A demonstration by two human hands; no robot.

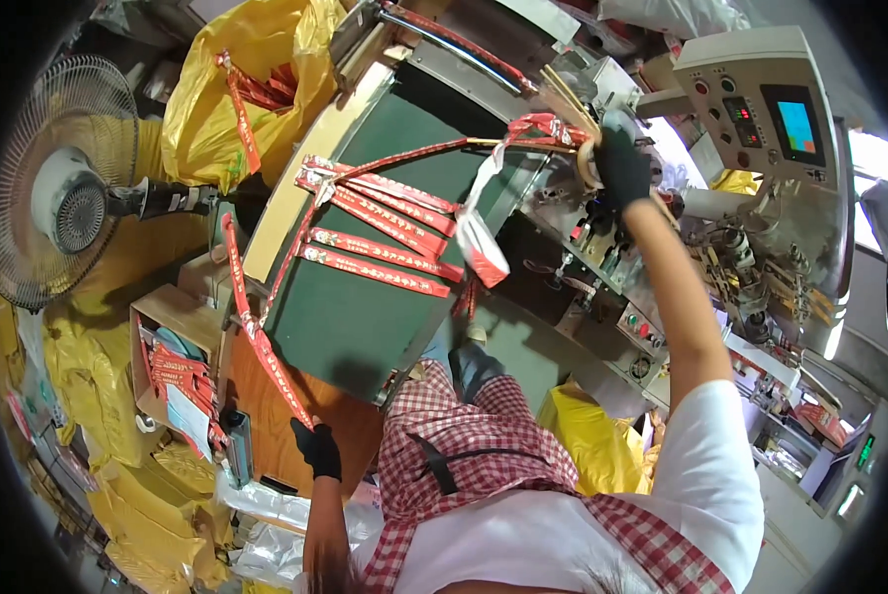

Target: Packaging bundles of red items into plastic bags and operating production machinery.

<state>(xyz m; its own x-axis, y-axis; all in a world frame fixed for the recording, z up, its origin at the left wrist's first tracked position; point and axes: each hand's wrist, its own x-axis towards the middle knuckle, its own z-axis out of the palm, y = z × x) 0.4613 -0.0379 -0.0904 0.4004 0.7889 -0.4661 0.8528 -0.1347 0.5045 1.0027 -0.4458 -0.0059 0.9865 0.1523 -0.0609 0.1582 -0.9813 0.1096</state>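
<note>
My left hand (317, 451), in a black glove, is closed at the lower end of a long red printed strip of packaging (261, 342). The strip runs up past the edge of a green conveyor belt (340, 317). Several slim red packets (380, 270) lie on the belt, with a loose white-and-red strip (476, 233) beside them. My right hand (622, 168), also black-gloved, reaches to the machine at the belt's far right, beside a tan ring (590, 163) and thin wooden sticks (570, 102). Its fingertips are blurred; what they hold is unclear.
A fan (76, 198) stands left, near a yellow bag (251, 99) holding red packets. Below is a cardboard box (152, 396) with more red packets. A control panel (761, 104) with a lit screen is at upper right. A yellow bag (592, 441) stands by my legs.
</note>
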